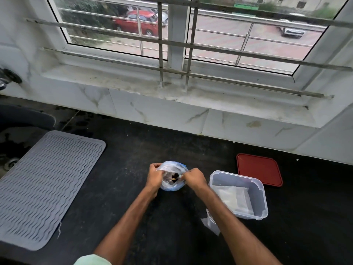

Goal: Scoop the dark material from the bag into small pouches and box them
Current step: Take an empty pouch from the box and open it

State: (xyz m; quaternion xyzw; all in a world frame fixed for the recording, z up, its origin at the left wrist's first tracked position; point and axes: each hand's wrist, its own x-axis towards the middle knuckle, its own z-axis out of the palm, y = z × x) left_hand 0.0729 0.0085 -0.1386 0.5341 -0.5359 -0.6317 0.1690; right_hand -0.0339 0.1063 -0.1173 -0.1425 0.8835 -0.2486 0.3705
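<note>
A clear plastic bag (172,186) with a blue edge sits on the black counter, its mouth pulled wide. Dark material (172,177) shows inside it. My left hand (155,175) grips the left side of the bag's rim. My right hand (193,177) pinches the right side of the rim. To the right stands a clear plastic box (238,180) with small clear pouches (236,197) lying in it. Another clear pouch (211,223) lies on the counter below the box, partly hidden by my right forearm.
A red lid (258,169) lies flat behind the box. A grey ribbed mat (45,186) covers the counter at the left, beside a sink (11,161). A white tiled wall and window sill (172,92) run along the back.
</note>
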